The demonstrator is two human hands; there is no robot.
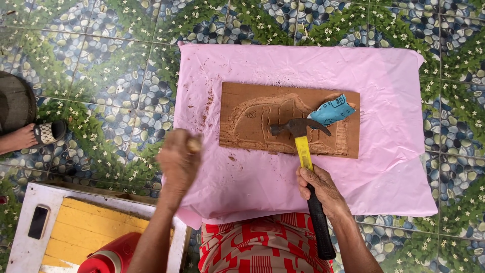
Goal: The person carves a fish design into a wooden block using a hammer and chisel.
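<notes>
While my right hand [319, 188] grips the hammer [305, 151] w/ its head resting on the carved wood board [252, 121], my left hand [178, 161], left of the board, is closed round a small wooden handle [194, 145].

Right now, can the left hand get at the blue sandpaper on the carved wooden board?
Probably yes. The left hand hangs blurred beside the board, closed on something small. The sandpaper lies at the board's far right corner, with the hammer across the path.

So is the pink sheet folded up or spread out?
Spread out. The pink sheet lies flat under the carved wooden board, its wrinkled edges reaching well past it.
</notes>
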